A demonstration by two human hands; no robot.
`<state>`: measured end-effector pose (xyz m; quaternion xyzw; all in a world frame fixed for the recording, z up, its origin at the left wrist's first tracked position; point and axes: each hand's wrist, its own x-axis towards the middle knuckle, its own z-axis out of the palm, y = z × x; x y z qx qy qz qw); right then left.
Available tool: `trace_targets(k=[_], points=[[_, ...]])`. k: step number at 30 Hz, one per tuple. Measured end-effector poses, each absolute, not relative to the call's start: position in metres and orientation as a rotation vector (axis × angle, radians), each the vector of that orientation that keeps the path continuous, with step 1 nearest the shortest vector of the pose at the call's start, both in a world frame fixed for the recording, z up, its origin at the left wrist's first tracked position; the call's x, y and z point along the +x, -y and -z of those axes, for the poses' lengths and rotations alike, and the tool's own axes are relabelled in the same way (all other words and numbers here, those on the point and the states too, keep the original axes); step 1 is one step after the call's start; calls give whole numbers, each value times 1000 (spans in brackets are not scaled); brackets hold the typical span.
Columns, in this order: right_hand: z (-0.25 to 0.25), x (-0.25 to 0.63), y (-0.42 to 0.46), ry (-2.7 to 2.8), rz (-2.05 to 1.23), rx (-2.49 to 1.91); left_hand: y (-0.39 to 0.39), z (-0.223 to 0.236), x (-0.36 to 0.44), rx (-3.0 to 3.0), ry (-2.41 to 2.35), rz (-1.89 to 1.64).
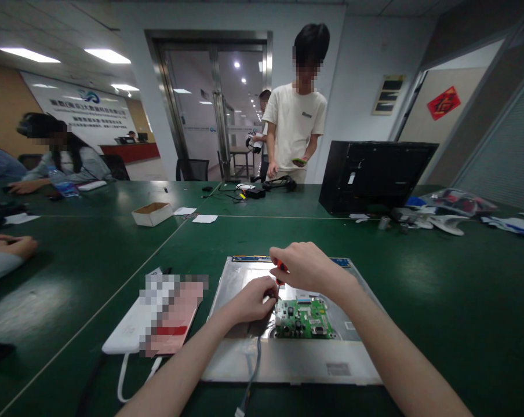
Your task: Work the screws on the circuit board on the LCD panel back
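You have the metal-backed display panel [297, 364] lying flat beneath the green circuit board [303, 318]. At the board's far-left corner, your left hand [253, 301] has its fingertips drawn together, their hold not discernible, while your right hand [303, 263], above that corner, is clamped on the red-handled screwdriver [281, 266], shaft downward. Step in hand, as judged: screw work at that corner, direction undetermined; the next move calls for a square-seated tip and steady downward pressure.

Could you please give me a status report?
Right hand gripping red-handled tool. Left hand beside green circuit board. Cable across metal panel's near edge; tool tip hidden.
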<state>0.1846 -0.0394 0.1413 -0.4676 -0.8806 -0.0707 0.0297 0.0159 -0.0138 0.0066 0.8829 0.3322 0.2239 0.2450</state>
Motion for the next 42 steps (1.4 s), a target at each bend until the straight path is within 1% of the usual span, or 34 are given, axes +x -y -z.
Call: trace_targets(k=[9,14,19,30,34,42], points=[[-139,189,42,2722,87,-1264,11,1,16,2381,-894,-649],[-140,188,41,2707,154,-1310,12,-4,17,2372,-898,-612],[-143,186,40,2720,153,-1398,14,-9,17,2375,-934,-582],[-141,186,39,2734,185,-1422,14,-6,17,2420,-933,-601],[-141,187,39,2732,154,-1391,14,-10,20,2441,-958,-552],[-142,187,41,2724,94,-1349,8,-15,32,2564,-1026,-334]])
